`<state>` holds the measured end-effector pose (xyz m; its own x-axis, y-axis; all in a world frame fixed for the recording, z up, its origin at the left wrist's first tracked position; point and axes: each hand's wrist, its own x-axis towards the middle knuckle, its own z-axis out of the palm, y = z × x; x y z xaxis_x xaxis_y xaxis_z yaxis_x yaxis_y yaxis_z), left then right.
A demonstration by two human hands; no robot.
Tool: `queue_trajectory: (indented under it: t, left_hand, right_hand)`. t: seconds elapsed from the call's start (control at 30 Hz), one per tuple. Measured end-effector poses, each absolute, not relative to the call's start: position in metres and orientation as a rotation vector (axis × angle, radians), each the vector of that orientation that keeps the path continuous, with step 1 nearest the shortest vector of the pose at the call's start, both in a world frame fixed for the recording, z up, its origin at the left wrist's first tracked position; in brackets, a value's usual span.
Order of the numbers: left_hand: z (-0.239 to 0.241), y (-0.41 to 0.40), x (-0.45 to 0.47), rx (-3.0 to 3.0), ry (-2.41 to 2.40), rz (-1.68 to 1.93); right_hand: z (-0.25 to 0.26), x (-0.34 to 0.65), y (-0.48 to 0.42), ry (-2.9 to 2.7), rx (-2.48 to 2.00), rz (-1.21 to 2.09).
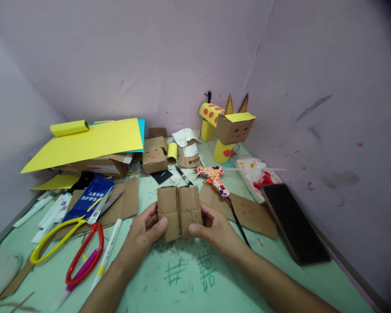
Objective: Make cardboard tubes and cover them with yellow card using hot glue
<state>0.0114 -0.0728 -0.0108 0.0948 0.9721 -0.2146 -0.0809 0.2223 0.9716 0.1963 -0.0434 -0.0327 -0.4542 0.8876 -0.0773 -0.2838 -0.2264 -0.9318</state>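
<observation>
A folded brown cardboard piece stands upright at the table's middle, held from both sides. My left hand grips its left edge with the thumb pressed on the front. My right hand pinches its right lower corner, thumb on the front. Both hands rest low over the pale green tabletop, just above green pen scribbles.
Red and yellow scissors lie at the left by glue sticks and a blue packet. A patterned glue gun with a black cord, flat cardboard, a dark phone, yellow paper and a cardboard animal stand behind.
</observation>
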Motion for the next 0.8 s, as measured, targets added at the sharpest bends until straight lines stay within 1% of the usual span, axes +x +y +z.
queue_trajectory:
  t: [0.13, 0.27, 0.37, 0.5, 0.63, 0.8]
  left_hand:
    - [-0.012, -0.073, 0.011, 1.048, 1.213, 0.994]
    - [-0.010, -0.073, 0.010, 1.039, 1.292, 1.038]
    - [-0.008, -0.074, 0.007, 1.070, 1.306, 1.075]
    - [-0.006, -0.075, 0.005, 1.359, 1.452, 1.075]
    - [-0.009, -0.077, 0.007, 1.584, 1.648, 1.002]
    - [-0.016, -0.078, 0.008, 1.708, 1.675, 0.947]
  right_hand:
    - [-0.032, 0.198, -0.044, -1.205, -0.803, 1.790]
    - [-0.036, 0.197, -0.046, -1.180, -0.800, 1.779]
    - [-0.040, 0.195, -0.048, -1.269, -0.836, 1.669]
    - [-0.044, 0.194, -0.050, -1.329, -0.927, 1.530]
    - [-0.045, 0.194, -0.049, -1.235, -0.903, 1.601]
    - [-0.045, 0.194, -0.047, -1.170, -0.825, 1.676]
